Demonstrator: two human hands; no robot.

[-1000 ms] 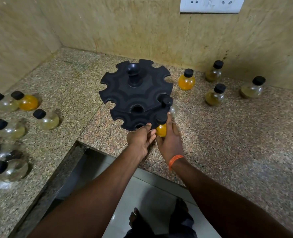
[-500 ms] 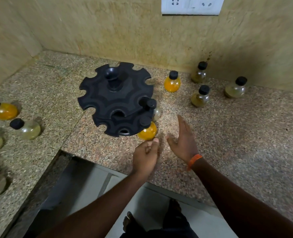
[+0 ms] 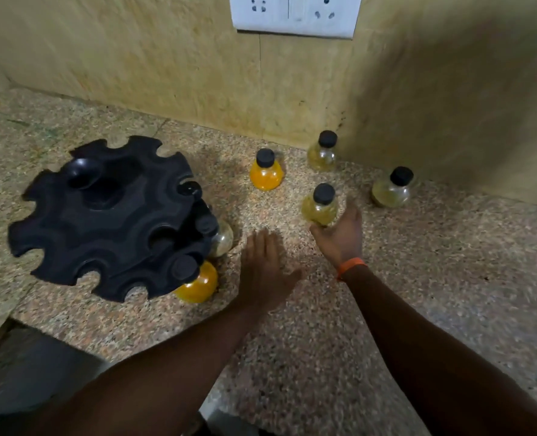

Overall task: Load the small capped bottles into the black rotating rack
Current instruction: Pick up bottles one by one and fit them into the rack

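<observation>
The black rotating rack (image 3: 103, 221) stands at the left of the granite counter. Two capped bottles sit in its right-hand edge slots: an orange one (image 3: 198, 283) at the front and a clear one (image 3: 222, 240) behind it. My right hand (image 3: 339, 239), with an orange wristband, is open, its fingers spread just below and to the right of a pale yellow bottle (image 3: 320, 209); the thumb is at the bottle's base. My left hand (image 3: 264, 269) hovers flat and open over the counter, right of the rack, holding nothing.
More loose bottles stand near the back wall: an orange one (image 3: 266, 173), a pale one (image 3: 322, 154) and another pale one (image 3: 392, 188) to the right. A white socket plate (image 3: 295, 14) is on the wall. The counter's front edge (image 3: 154, 338) drops to the floor below.
Both hands have left the orange bottle, which stays in the rack's front slot. My right hand has reached forward and right to the pale yellow bottle. The view has swung right.
</observation>
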